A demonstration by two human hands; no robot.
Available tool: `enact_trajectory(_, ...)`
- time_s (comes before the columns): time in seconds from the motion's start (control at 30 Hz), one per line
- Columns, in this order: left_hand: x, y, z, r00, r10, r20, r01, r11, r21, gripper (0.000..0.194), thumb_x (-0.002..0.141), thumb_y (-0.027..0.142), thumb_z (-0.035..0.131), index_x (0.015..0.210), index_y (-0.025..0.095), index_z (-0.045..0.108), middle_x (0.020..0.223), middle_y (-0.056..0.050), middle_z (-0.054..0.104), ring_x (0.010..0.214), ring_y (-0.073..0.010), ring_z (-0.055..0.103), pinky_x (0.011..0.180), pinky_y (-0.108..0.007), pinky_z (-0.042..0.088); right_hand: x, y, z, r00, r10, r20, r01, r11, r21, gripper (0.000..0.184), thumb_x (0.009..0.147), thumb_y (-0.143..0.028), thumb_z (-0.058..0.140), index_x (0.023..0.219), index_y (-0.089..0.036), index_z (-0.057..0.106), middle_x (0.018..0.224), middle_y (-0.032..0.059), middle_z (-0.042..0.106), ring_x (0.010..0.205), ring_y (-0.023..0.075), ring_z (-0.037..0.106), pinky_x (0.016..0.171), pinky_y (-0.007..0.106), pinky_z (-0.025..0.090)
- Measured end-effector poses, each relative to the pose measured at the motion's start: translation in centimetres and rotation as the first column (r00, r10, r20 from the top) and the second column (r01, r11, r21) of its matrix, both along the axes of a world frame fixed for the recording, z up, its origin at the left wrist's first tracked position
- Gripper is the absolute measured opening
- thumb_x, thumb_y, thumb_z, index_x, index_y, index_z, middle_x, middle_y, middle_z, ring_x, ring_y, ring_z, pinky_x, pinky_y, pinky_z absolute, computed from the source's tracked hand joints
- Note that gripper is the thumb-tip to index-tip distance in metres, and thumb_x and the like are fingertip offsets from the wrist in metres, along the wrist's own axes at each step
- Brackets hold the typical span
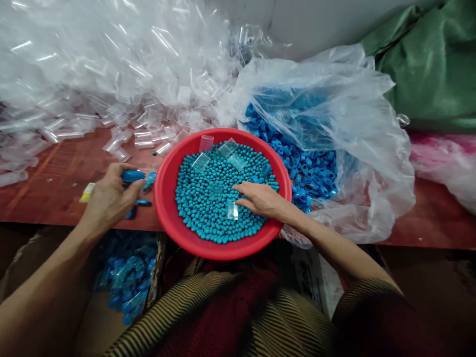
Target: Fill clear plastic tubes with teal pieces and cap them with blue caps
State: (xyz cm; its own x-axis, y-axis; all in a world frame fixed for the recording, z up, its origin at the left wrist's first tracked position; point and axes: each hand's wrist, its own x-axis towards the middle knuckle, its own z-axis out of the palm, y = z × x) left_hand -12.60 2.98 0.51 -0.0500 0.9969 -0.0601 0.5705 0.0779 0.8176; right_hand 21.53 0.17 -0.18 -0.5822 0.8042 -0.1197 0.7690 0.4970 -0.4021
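A red basin [161,218] filled with turquoise beads [208,218] stands at the centre of the table. My right hand [258,199] reaches into it from the right, fingers apart over the beads, close to a clear plastic piece [232,211]. Other clear pieces [201,161] and a few blue caps [265,171] lie on the beads. Left of the basin, my left hand [111,193] has thumb and forefinger curled round a smooth blue plastic piece [133,176]. Beside those fingers are a turquoise-filled piece [149,180] and a slim blue piece [143,202].
A large heap of clear plastic pieces [122,64] covers the back left. At the right, a clear plastic bag [379,163] spills blue caps [316,173]. A yellow-and-white item [87,192] is near my left wrist. Below the table edge, a carton holds bagged blue pieces [128,282].
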Motion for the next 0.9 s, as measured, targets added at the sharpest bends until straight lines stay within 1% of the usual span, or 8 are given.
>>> enact_trajectory(0.1,-1.1,0.3,-0.9,0.848,0.06,-0.526,0.004,0.993,0.119,0.033,0.08,0.037,0.053,0.111,0.027,0.051,0.089,0.002,0.059,0.093,-0.0278,0.059,0.071,-0.038,0.045,-0.9,-0.4,0.5,0.984,0.073,0.161,-0.071,0.997,-0.017,0.032,0.088,-0.03,0.053,0.116,-0.016,0.051,0.104,0.0094,0.058,0.084,0.0196,0.059,0.063,0.028,0.043)
enact_trajectory(0.17,-0.4,0.3,-0.6,0.78,0.053,-0.623,0.074,0.981,0.177,0.038,0.084,0.039,0.046,0.12,0.026,0.048,0.111,-0.004,0.058,0.107,-0.034,0.053,0.082,-0.047,0.043,-1.4,-0.5,0.5,0.971,0.141,0.194,-0.138,0.99,-0.027,0.032,0.087,-0.032,0.055,0.114,-0.017,0.051,0.104,0.009,0.056,0.082,0.0185,0.058,0.059,0.026,0.04)
enact_trajectory(0.27,2.1,0.0,0.6,0.742,0.055,-0.668,0.181,0.943,0.278,0.039,0.086,0.033,0.043,0.121,0.019,0.051,0.117,-0.01,0.058,0.108,-0.0304,0.053,0.089,-0.044,0.043,-2.0,-0.6,0.0,0.948,0.221,0.23,-0.21,0.975,-0.071,0.031,0.084,-0.037,0.058,0.107,-0.016,0.053,0.101,0.0087,0.055,0.078,0.0176,0.057,0.056,0.025,0.037)
enact_trajectory(0.33,4.4,-0.2,1.4,0.728,-0.063,-0.683,0.315,0.915,0.251,0.035,0.087,0.029,0.041,0.115,0.015,0.056,0.109,-0.011,0.062,0.103,-0.0265,0.056,0.089,-0.04,0.044,-2.3,-0.8,-0.4,0.936,0.244,0.253,-0.229,0.969,-0.087,0.03,0.084,-0.037,0.059,0.104,-0.015,0.053,0.098,0.0088,0.055,0.077,0.0178,0.057,0.057,0.025,0.038)
enact_trajectory(0.53,10.7,-1.4,0.4,0.522,-0.563,-0.641,0.641,0.755,-0.141,0.029,0.088,0.027,0.039,0.106,0.019,0.06,0.096,-0.01,0.067,0.087,-0.0233,0.063,0.074,-0.033,0.048,-3.1,-2.5,-0.9,0.939,0.243,0.244,-0.244,0.969,-0.027,0.026,0.086,-0.024,0.054,0.108,-0.01,0.051,0.098,0.0121,0.056,0.081,0.0196,0.056,0.064,0.029,0.044)
enact_trajectory(0.67,12.6,-1.8,-1.1,0.373,-0.698,-0.611,0.694,0.647,-0.315,0.027,0.087,0.028,0.04,0.104,0.019,0.059,0.097,-0.01,0.067,0.083,-0.0243,0.065,0.067,-0.032,0.047,-3.4,-3.1,-1.6,0.92,0.278,0.276,-0.3,0.953,0.037,0.023,0.087,-0.012,0.042,0.108,-0.009,0.051,0.093,0.0108,0.057,0.077,0.0183,0.055,0.063,0.03,0.045)
enact_trajectory(0.77,12.8,-1.5,-1.3,0.398,-0.686,-0.61,0.688,0.662,-0.296,0.027,0.087,0.026,0.04,0.106,0.019,0.058,0.096,-0.011,0.068,0.085,-0.0247,0.065,0.069,-0.032,0.047,-3.3,-2.0,-1.8,0.92,0.28,0.272,-0.317,0.943,0.101,0.027,0.09,-0.008,0.032,0.108,-0.01,0.051,0.093,0.0104,0.057,0.075,0.0183,0.054,0.06,0.031,0.044)
enact_trajectory(0.9,12.4,-0.7,-0.9,0.468,-0.611,-0.638,0.624,0.74,-0.251,0.03,0.087,0.027,0.04,0.112,0.02,0.055,0.098,-0.01,0.068,0.087,-0.0245,0.065,0.069,-0.031,0.047,-3.7,-0.4,-1.8,0.935,0.089,0.344,-0.185,0.948,0.258,0.031,0.091,-0.006,0.025,0.108,-0.008,0.051,0.093,0.014,0.058,0.083,0.0237,0.055,0.061,0.035,0.044)
